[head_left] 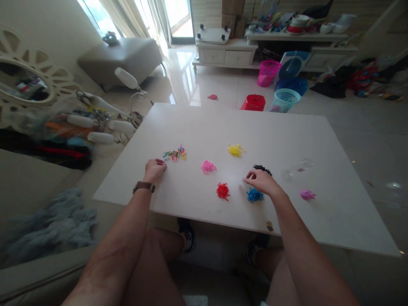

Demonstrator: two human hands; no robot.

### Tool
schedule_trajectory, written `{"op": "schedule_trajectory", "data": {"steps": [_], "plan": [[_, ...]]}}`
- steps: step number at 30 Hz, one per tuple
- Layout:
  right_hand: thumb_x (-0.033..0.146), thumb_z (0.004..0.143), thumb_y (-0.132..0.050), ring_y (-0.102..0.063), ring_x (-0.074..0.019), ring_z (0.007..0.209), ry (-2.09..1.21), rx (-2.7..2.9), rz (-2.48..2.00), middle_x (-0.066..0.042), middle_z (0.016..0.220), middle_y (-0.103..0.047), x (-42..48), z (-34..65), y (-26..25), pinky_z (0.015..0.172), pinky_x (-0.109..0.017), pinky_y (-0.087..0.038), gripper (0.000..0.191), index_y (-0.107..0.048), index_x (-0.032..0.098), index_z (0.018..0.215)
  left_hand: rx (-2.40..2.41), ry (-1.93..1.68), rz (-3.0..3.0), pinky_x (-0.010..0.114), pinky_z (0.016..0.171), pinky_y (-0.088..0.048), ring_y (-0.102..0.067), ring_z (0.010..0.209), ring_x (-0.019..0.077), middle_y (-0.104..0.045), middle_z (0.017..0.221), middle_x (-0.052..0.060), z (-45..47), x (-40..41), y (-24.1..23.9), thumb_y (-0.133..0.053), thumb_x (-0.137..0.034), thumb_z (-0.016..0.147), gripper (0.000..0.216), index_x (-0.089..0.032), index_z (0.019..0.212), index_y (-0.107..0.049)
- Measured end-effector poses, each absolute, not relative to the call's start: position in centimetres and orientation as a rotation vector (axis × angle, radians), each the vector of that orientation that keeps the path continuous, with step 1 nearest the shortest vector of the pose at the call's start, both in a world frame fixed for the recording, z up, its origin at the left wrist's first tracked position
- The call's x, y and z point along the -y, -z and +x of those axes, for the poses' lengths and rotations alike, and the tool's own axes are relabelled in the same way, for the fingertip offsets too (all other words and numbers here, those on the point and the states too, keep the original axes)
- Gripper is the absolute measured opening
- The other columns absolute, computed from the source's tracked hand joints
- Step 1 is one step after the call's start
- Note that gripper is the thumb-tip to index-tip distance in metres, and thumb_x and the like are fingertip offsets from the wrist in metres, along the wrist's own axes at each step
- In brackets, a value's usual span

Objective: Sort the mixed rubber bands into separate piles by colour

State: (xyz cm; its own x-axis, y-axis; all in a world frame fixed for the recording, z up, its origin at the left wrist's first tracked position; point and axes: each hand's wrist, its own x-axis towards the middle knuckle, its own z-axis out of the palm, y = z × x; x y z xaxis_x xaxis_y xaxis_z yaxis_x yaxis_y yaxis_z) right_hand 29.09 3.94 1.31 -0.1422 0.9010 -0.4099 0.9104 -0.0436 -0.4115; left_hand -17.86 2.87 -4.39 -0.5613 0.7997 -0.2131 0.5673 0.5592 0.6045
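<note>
Small piles of rubber bands lie on a white table (223,123). A mixed-colour pile (175,154) sits at the left, with pink (208,167), yellow (236,150), red (222,191), blue (254,195) and black (262,169) piles to its right. My left hand (154,170), with a brown watch on the wrist, rests on the table just below the mixed pile with its fingers curled. My right hand (261,181) lies between the black and blue piles, fingertips pinched together; what they pinch is too small to see.
A clear plastic bag (298,166) and a small purple-pink clump (307,195) lie on the table's right side. Beyond the table stand a red tub (253,102), a teal basket (284,100) and a pink basket (268,72). A cluttered rack (95,121) is at the left.
</note>
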Motion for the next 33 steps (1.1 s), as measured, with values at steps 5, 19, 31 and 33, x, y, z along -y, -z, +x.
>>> {"op": "schedule_trajectory", "data": {"steps": [5,19,31,33], "plan": [[0.037,0.079,-0.067,-0.064,-0.0168,0.071,0.935,-2.150,2.040,-0.004,0.084,-0.073,-4.2,28.7,-1.1,0.064,-0.026,-0.042,0.016,-0.073,0.022,0.084,-2.337,-0.629,1.114,0.031,0.073,-0.051,-0.068,0.076,0.0232,-0.072,0.074,0.009,-17.3,-2.8,3.6,-0.068,-0.022,0.062,0.015,-0.016,0.075,-0.071],[0.035,0.083,-0.062,-0.064,-0.0162,0.074,0.871,-2.278,2.019,-0.004,0.084,-0.074,-3.5,26.6,-1.8,0.065,-0.025,-0.040,0.016,-0.073,0.022,0.084,-1.911,-1.020,1.037,0.028,0.070,-0.051,-0.066,0.073,0.0170,-0.070,0.074,0.006,-10.3,-4.6,0.7,-0.072,-0.032,0.069,0.020,-0.016,0.079,-0.065],[0.039,0.086,-0.061,-0.062,-0.0148,0.071,1.429,-2.688,2.292,-0.004,0.083,-0.073,-3.2,23.5,-2.5,0.068,-0.025,-0.048,0.024,-0.074,0.018,0.087,-1.036,-0.996,0.852,0.037,0.088,-0.054,-0.070,0.080,0.0165,-0.074,0.087,0.007,3.5,-3.9,-2.0,-0.089,-0.039,0.062,0.041,-0.016,0.088,-0.068],[0.043,0.085,-0.064,-0.063,-0.0150,0.072,1.652,-2.658,2.350,-0.005,0.086,-0.074,-3.3,23.4,-2.6,0.066,-0.025,-0.049,0.029,-0.074,0.018,0.094,-0.995,-0.981,0.868,0.038,0.089,-0.054,-0.070,0.081,0.0173,-0.075,0.086,0.008,4.4,-4.0,-1.8,-0.090,-0.039,0.062,0.042,-0.015,0.089,-0.068]]}}
